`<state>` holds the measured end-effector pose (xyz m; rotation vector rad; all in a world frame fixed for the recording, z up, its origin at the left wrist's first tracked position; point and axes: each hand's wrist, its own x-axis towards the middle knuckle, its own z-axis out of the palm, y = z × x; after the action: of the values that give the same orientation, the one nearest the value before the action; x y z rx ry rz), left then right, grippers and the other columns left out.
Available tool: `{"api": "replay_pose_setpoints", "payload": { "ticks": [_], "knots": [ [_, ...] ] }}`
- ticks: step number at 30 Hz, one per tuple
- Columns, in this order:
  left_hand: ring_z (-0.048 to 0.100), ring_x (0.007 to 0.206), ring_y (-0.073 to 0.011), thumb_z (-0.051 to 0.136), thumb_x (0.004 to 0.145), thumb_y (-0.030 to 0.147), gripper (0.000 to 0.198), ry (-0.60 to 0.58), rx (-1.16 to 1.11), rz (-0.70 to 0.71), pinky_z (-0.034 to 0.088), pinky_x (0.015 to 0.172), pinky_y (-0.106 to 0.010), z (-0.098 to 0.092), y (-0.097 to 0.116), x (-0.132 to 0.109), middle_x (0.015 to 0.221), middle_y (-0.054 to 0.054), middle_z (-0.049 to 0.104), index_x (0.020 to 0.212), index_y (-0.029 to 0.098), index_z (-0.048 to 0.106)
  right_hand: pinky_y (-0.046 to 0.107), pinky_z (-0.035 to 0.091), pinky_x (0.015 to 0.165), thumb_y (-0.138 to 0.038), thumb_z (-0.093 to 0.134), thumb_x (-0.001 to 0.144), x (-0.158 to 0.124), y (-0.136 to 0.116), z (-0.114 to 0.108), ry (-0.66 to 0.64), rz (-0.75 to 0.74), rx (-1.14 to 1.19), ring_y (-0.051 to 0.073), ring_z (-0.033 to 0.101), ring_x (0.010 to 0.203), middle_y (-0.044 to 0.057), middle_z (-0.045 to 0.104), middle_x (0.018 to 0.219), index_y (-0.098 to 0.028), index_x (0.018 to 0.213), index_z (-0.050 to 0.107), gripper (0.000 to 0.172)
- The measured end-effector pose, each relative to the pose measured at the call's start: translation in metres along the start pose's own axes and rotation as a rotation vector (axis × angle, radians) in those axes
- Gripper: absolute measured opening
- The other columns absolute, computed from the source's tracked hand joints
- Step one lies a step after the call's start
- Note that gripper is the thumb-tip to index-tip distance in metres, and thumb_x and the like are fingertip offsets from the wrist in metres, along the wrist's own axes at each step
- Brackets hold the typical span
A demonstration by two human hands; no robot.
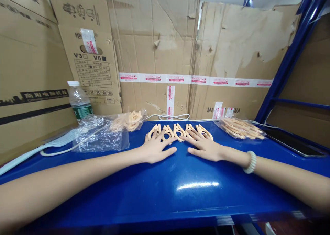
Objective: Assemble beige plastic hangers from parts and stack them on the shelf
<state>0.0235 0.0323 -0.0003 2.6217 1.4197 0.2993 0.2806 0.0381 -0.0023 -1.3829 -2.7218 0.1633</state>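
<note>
Several beige folding hangers (pixel 178 132), folded up, lie side by side in a row on the blue table (pixel 165 187). My left hand (pixel 156 148) rests with spread fingers over the left part of the row, its fingertips touching the hangers there. Over the right part lies my right hand (pixel 205 146), also flat with its fingers apart. Both thumbs point inward, and a gap is left between them in front of the middle hanger. Neither hand grips anything. Fingers partly cover the outer hangers.
At left are clear plastic bags (pixel 103 135), another bagged bundle (pixel 135 119), a water bottle (pixel 78 102) and a pale fly-swatter-like thing (pixel 59 140). At right sit a bag of beige hangers (pixel 241 128) and a dark phone or tablet (pixel 294 142). Cardboard (pixel 154 52) stands behind.
</note>
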Motion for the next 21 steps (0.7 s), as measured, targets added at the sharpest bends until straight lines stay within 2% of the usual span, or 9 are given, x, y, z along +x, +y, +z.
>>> {"api": "replay_pose_setpoints", "payload": {
  "ticks": [3,5,8,11,12,14,16,19,21],
  "knots": [
    [0.006,0.139,-0.0502,0.03,0.086,0.071,0.062,0.006,-0.003,-0.029,0.004,0.097,-0.077,-0.003,-0.012,0.023,0.157,-0.011,0.016,0.141,0.043,0.035,0.067,0.004,0.108,-0.07,0.025,0.09,0.024,0.011,-0.002,0.002,0.021,-0.012,0.036,-0.001,0.142,0.01,0.008,0.158,-0.036,0.149,0.016,0.069],
    [0.01,0.139,-0.0484,0.028,0.088,0.069,0.062,0.025,0.013,-0.015,0.005,0.098,-0.076,-0.006,-0.015,0.029,0.156,-0.012,0.021,0.141,0.039,0.037,0.067,0.005,0.107,-0.07,0.021,0.09,0.033,0.014,-0.004,-0.012,0.025,0.006,0.036,-0.001,0.143,0.011,0.009,0.158,-0.034,0.15,0.017,0.069],
    [0.017,0.14,-0.0426,0.036,0.089,0.063,0.062,0.14,0.144,0.133,0.009,0.105,-0.069,-0.014,-0.009,0.016,0.154,-0.014,0.026,0.143,0.031,0.037,0.068,0.001,0.107,-0.07,0.018,0.09,0.034,0.011,-0.007,-0.007,0.039,0.028,0.035,-0.004,0.143,0.014,0.007,0.157,-0.029,0.151,0.016,0.073],
    [0.031,0.135,-0.0343,0.045,0.089,0.051,0.06,0.381,0.359,0.262,0.013,0.111,-0.058,-0.03,0.004,-0.013,0.147,-0.012,0.039,0.143,0.026,0.036,0.063,0.001,0.11,-0.069,0.02,0.091,0.025,-0.002,-0.011,0.019,0.007,0.097,0.033,-0.002,0.144,0.012,0.007,0.158,-0.025,0.151,0.017,0.075],
    [0.037,0.131,-0.0328,0.044,0.089,0.051,0.06,0.466,0.407,0.227,0.019,0.11,-0.056,-0.037,0.007,-0.024,0.141,-0.012,0.045,0.142,0.024,0.036,0.061,0.002,0.112,-0.068,0.021,0.091,0.02,-0.007,-0.013,0.031,-0.02,0.132,0.032,0.001,0.144,0.011,0.01,0.158,-0.025,0.151,0.02,0.074],
    [0.042,0.123,-0.036,0.045,0.087,0.053,0.062,0.616,0.523,0.049,0.029,0.103,-0.057,-0.051,0.009,-0.041,0.133,-0.018,0.049,0.137,0.016,0.041,0.056,0.008,0.115,-0.065,0.026,0.092,0.011,-0.021,-0.016,0.071,-0.089,0.204,0.031,0.011,0.144,0.01,0.02,0.156,-0.023,0.149,0.027,0.07],
    [0.047,0.115,-0.0399,0.048,0.084,0.057,0.068,0.658,0.628,-0.15,0.038,0.093,-0.056,-0.062,0.002,-0.051,0.126,-0.022,0.051,0.133,0.01,0.042,0.051,0.017,0.115,-0.062,0.032,0.093,0.002,-0.036,-0.019,0.115,-0.144,0.292,0.03,0.025,0.14,0.01,0.034,0.15,-0.021,0.143,0.038,0.066],
    [0.055,0.105,-0.0387,0.051,0.082,0.053,0.071,0.529,0.651,-0.34,0.049,0.078,-0.046,-0.068,-0.021,-0.051,0.118,-0.023,0.055,0.135,0.008,0.037,0.044,0.032,0.109,-0.058,0.037,0.093,-0.007,-0.054,-0.021,0.149,-0.145,0.492,0.028,0.046,0.125,0.01,0.054,0.134,-0.019,0.128,0.054,0.056],
    [0.059,0.103,-0.0361,0.051,0.083,0.038,0.065,0.429,0.627,-0.387,0.051,0.074,-0.042,-0.067,-0.036,-0.047,0.119,-0.023,0.057,0.138,0.008,0.032,0.042,0.038,0.104,-0.057,0.04,0.092,-0.01,-0.062,-0.022,0.157,-0.112,0.611,0.027,0.054,0.116,0.009,0.061,0.123,-0.018,0.118,0.061,0.051]
  ]
}}
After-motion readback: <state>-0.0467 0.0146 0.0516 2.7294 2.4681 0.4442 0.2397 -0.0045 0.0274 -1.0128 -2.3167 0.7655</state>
